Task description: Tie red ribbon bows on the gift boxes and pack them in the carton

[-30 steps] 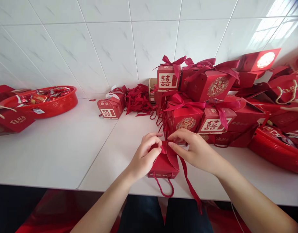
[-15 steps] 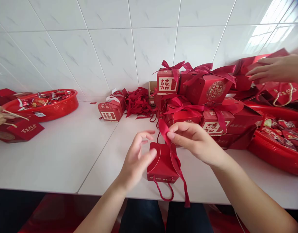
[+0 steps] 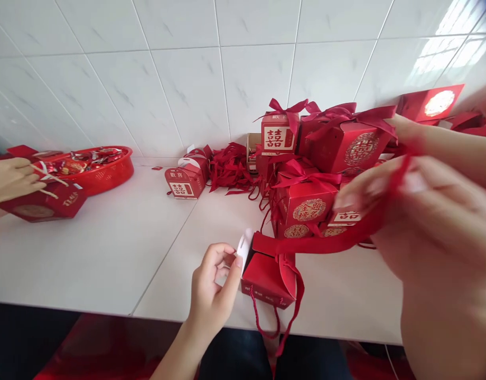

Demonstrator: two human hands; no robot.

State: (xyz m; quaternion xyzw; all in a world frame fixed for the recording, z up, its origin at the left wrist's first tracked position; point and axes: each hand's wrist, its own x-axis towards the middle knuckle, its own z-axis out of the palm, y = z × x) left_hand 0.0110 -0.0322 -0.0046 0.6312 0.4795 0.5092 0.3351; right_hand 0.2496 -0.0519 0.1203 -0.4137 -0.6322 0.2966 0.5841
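A small red gift box (image 3: 267, 277) with a cord handle stands near the front edge of the white table (image 3: 108, 248). My left hand (image 3: 213, 287) pinches the box's left top flap, whose white inner side shows. My right hand (image 3: 425, 221), large and blurred close to the camera, is raised to the right and pulls a dark red ribbon (image 3: 326, 243) that runs from the box top up into its closed fingers. The ribbon's other end hangs over the box front and past the table edge.
A pile of ribbon-tied red boxes (image 3: 330, 158) and loose ribbons (image 3: 231, 169) lies behind. One small red box (image 3: 185, 179) stands alone. At left, another person's hand (image 3: 9, 179) holds a red bag beside a red basket (image 3: 96, 169) of sweets. Red bags sit far right.
My right hand has pulled the ribbon up and to the right, close to the camera. My left hand moved from beside the box to pinch its flap. The other person's hand at upper right has gone.
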